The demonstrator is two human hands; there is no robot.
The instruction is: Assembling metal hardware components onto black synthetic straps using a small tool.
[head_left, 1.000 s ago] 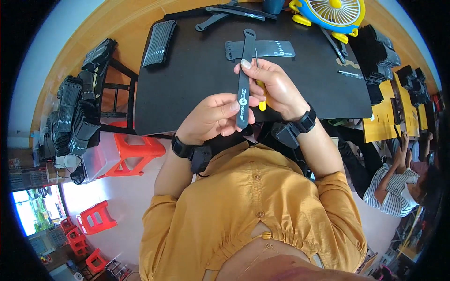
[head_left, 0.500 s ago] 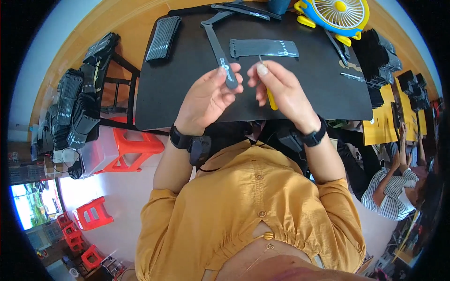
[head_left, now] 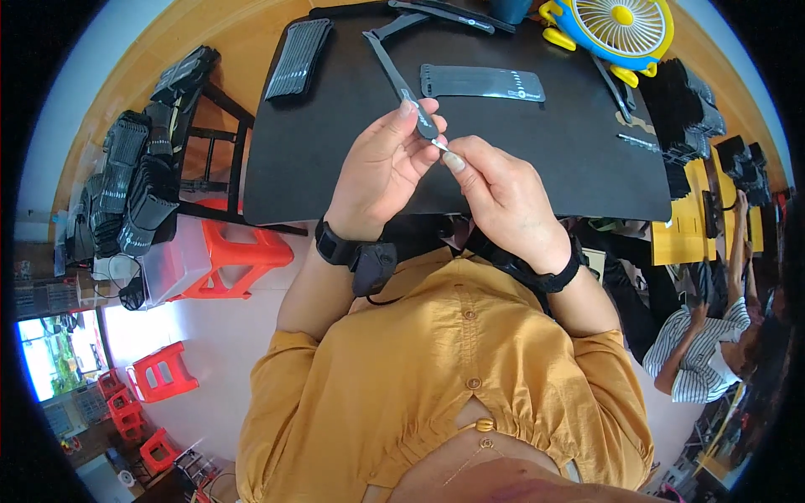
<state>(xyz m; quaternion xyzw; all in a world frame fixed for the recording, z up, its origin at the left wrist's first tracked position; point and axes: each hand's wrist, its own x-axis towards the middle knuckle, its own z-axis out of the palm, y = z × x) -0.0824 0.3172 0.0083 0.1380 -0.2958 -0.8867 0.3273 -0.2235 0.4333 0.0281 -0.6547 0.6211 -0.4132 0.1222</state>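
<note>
My left hand holds the rounded near end of a long, flat dark strip with white print, pinched between thumb and fingers. The strip slants away over the black table and bends near its far end. My right hand is closed on a slim yellow-handled tool; only its thin metal tip shows now, at the strip's rounded end. Whether the tip touches the strip, I cannot tell. The handle is hidden in my right hand. Beyond the hands lies a flat row of similar dark strips.
Another bundle of strips lies at the table's far left. A yellow-and-blue fan stands far right. Dark stacks flank the right side, and more bundles the left. A red stool stands left; a co-worker sits right.
My right hand has moved in against my left, bringing the tool's tip to the strip's end. The yellow handle has gone from sight. The view has shifted slightly.
</note>
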